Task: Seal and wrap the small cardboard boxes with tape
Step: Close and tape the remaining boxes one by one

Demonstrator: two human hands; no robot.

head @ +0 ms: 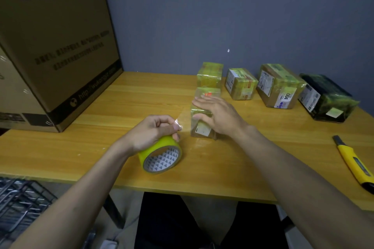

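Yellow tape roll (160, 154) gripped in left hand (150, 134) at near centre of tabletop (105, 111), film stretched rightward to small box (203, 115) just beside it, right hand (217, 115) flat, fingers straight, pressing box, long axis running near-to-far.

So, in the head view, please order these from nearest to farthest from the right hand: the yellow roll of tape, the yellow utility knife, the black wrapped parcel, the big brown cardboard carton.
From the right hand:
1. Yellow roll of tape, just to its left, held by the left hand.
2. Black wrapped parcel, back right.
3. Yellow utility knife, right edge; close to the parcel's distance, hard to separate.
4. Big brown cardboard carton, far left.
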